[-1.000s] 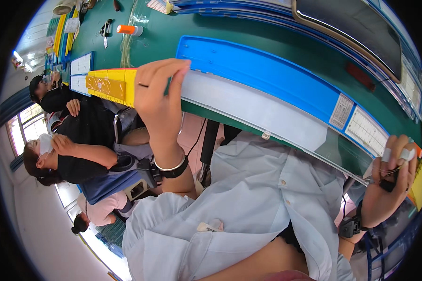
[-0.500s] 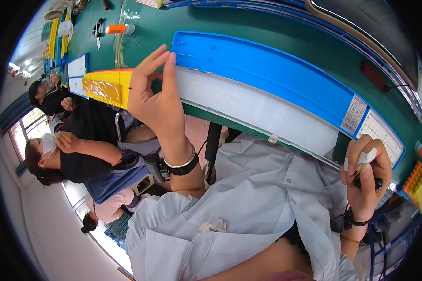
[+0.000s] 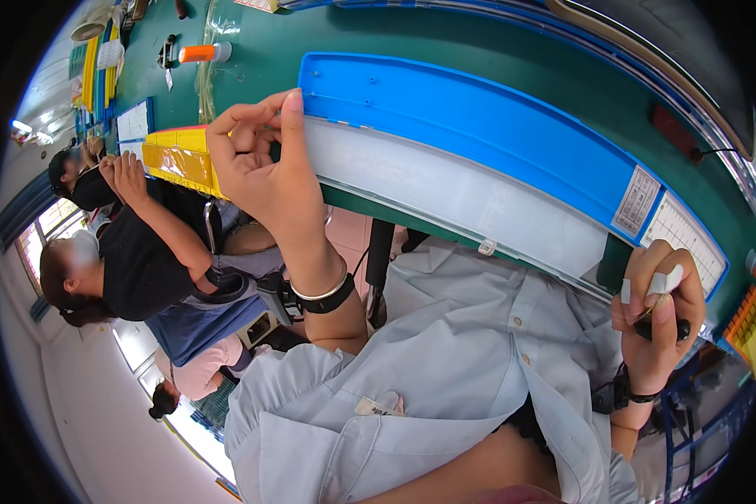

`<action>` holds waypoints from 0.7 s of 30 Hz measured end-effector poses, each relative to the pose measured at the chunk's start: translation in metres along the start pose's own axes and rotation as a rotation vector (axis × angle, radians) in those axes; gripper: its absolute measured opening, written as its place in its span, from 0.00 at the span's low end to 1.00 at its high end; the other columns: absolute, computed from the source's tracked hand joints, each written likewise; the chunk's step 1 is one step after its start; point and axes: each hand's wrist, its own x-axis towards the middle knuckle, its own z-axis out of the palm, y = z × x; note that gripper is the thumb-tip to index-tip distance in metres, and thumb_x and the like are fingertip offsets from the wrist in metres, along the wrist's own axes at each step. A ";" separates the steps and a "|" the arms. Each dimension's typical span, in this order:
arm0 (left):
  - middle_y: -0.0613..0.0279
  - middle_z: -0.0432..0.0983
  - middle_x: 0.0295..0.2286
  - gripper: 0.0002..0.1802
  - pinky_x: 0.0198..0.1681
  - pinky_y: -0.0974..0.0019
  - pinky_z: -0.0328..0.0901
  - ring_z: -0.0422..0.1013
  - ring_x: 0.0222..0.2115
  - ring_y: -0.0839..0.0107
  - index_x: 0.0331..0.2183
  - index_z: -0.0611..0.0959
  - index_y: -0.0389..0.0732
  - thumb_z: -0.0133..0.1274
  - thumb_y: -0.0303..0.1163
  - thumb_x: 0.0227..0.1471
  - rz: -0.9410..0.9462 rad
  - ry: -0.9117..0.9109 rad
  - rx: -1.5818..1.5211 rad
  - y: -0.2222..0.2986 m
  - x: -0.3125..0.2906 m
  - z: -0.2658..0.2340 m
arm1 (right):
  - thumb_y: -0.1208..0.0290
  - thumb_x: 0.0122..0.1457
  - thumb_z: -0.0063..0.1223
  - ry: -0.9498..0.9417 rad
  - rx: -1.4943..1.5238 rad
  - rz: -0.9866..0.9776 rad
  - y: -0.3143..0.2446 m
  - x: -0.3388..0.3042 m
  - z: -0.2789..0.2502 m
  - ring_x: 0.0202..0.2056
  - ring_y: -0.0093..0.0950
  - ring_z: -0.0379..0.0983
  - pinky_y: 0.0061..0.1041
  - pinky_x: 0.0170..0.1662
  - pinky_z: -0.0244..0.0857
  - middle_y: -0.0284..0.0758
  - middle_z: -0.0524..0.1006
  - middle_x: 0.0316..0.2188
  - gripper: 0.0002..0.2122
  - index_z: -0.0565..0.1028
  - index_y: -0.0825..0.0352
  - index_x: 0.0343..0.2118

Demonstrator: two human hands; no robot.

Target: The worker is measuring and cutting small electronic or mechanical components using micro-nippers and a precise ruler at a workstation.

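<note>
A long blue plastic case (image 3: 479, 134) lies on the table in front of me, its shallow blue half on the far side and a translucent whitish half (image 3: 445, 189) nearer me. At the case's left end is my left hand (image 3: 269, 151), its thumb and fingertips pinched together by the corner. Whatever lies between those fingertips is too small to make out. Near the right end, my right hand (image 3: 659, 302) is wrapped round a small tool with a black handle (image 3: 664, 329). White tape covers some of its fingertips.
Beyond the case spreads the green tabletop (image 3: 260, 50), with an orange-capped bottle (image 3: 200, 54) at the far left. A yellow case (image 3: 176, 160) sits left of my hand. Orange-and-yellow pieces (image 3: 746, 323) are at the far right. A masked co-worker (image 3: 134, 273) sits at left.
My left fingers have curled in, from stretched out to pinched, at the case's corner. My right hand has hardly moved. The nearest co-worker's hand has risen.
</note>
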 end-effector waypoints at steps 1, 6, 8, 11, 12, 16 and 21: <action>0.54 0.83 0.33 0.17 0.37 0.77 0.66 0.71 0.29 0.80 0.38 0.72 0.38 0.64 0.18 0.53 0.006 -0.005 -0.002 -0.001 0.000 0.000 | 0.64 0.63 0.56 0.000 -0.002 0.002 0.000 0.000 0.000 0.21 0.15 0.54 0.15 0.18 0.48 0.34 0.67 0.25 0.13 0.66 0.68 0.32; 0.53 0.83 0.33 0.18 0.39 0.77 0.65 0.70 0.30 0.80 0.37 0.69 0.39 0.63 0.18 0.53 0.037 -0.038 0.023 -0.004 -0.001 -0.003 | 0.65 0.63 0.56 0.000 0.002 -0.001 0.001 0.000 -0.001 0.21 0.15 0.54 0.15 0.18 0.48 0.34 0.67 0.25 0.13 0.66 0.68 0.32; 0.53 0.83 0.33 0.19 0.39 0.77 0.65 0.70 0.30 0.79 0.37 0.68 0.40 0.63 0.18 0.53 0.041 -0.041 0.016 -0.005 -0.002 -0.004 | 0.65 0.63 0.57 0.004 0.007 -0.003 0.002 -0.001 -0.001 0.21 0.16 0.55 0.15 0.18 0.48 0.34 0.67 0.25 0.13 0.66 0.68 0.32; 0.48 0.83 0.33 0.18 0.41 0.74 0.69 0.75 0.32 0.76 0.34 0.68 0.40 0.63 0.17 0.53 0.064 -0.048 0.036 -0.005 -0.003 -0.006 | 0.65 0.63 0.57 0.002 0.009 0.003 0.003 -0.002 -0.002 0.22 0.16 0.55 0.15 0.18 0.49 0.34 0.67 0.25 0.13 0.66 0.68 0.32; 0.46 0.83 0.33 0.18 0.42 0.73 0.71 0.78 0.33 0.74 0.33 0.67 0.40 0.63 0.16 0.53 0.075 -0.051 0.048 -0.005 -0.002 -0.008 | 0.65 0.63 0.57 0.000 0.008 0.008 0.003 -0.002 -0.002 0.22 0.16 0.55 0.15 0.17 0.48 0.34 0.67 0.25 0.13 0.66 0.68 0.32; 0.56 0.83 0.32 0.17 0.41 0.73 0.66 0.73 0.31 0.76 0.31 0.70 0.39 0.65 0.18 0.51 0.167 -0.059 0.179 -0.002 -0.004 -0.003 | 0.66 0.62 0.57 0.012 0.009 0.019 0.000 -0.003 -0.002 0.22 0.16 0.56 0.15 0.19 0.49 0.34 0.67 0.25 0.13 0.67 0.68 0.32; 0.59 0.85 0.29 0.15 0.52 0.63 0.66 0.76 0.32 0.73 0.31 0.74 0.41 0.66 0.18 0.49 0.339 -0.168 0.420 0.020 -0.006 0.011 | 0.75 0.61 0.55 -0.070 -0.024 0.045 -0.006 -0.003 -0.007 0.28 0.22 0.66 0.20 0.32 0.60 0.38 0.72 0.29 0.06 0.70 0.71 0.35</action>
